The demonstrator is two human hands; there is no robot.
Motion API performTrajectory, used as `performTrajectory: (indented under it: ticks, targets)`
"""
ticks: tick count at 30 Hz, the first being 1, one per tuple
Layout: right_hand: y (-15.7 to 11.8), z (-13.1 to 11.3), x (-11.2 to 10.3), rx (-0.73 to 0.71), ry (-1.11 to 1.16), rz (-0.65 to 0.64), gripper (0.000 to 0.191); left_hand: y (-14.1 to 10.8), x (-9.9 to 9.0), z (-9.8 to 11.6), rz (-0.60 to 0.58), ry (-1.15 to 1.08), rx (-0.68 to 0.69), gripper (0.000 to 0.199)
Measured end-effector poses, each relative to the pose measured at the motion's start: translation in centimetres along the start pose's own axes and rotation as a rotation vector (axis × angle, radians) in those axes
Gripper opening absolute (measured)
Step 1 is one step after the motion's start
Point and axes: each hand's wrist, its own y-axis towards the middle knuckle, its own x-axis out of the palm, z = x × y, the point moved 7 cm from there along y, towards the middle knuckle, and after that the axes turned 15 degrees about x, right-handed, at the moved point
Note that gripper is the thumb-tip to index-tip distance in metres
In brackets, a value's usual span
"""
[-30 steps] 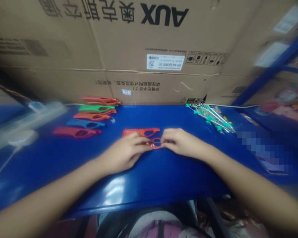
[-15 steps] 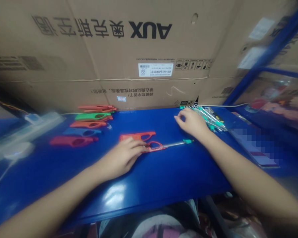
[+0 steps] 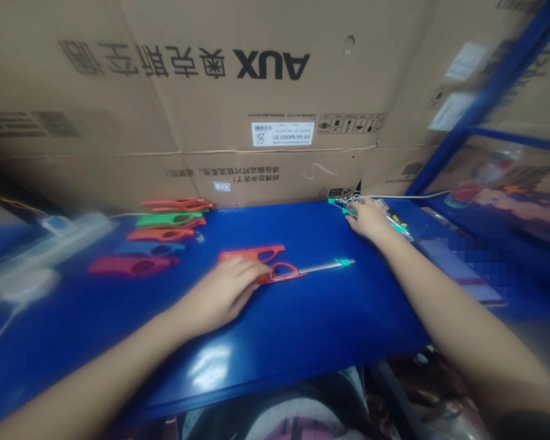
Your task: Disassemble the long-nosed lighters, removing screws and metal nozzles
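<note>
My left hand (image 3: 229, 287) is closed on a red plastic casing half (image 3: 286, 275) lying on the blue tabletop. A thin metal rod with a teal tip (image 3: 327, 267) sticks out of its right end, and a thin wire loops through its opening. Just behind is a second red casing half (image 3: 254, 252), partly covered by my fingers. Over at the right, my right hand (image 3: 371, 220) reaches into a pile of similar teal-ended rods (image 3: 401, 228). Its thumb and fingers look bent and apart, touching the pile; the palm side is hidden.
Several coloured plastic casings, including a green one (image 3: 170, 219) and a blurred red one (image 3: 132, 265), lie in a row at the left. Beyond them is a white power strip (image 3: 85, 235). A phone-like flat object (image 3: 462, 269) lies at the right. A cardboard wall (image 3: 187, 122) stands behind.
My right hand has moved a little right and down over the rod pile, uncovering some teal ends at its left. My left hand stays on the red casing half.
</note>
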Motion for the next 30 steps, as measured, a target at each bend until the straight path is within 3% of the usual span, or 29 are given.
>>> performTrajectory:
  ticks: [13,22,30]
  targets:
    - [0.4,-0.6,0.8,-0.045,0.098,0.001,0.026,0.2,-0.3,0.4,0.000,0.016,0.033,0.033]
    - [-0.4,-1.2,0.6,-0.090,0.107,-0.040,0.037,0.1,-0.1,0.3,-0.015,0.029,0.025,0.035]
    - [-0.5,-1.4,0.5,-0.098,0.124,-0.037,0.023,0.2,-0.3,0.4,0.000,0.033,0.033,0.034]
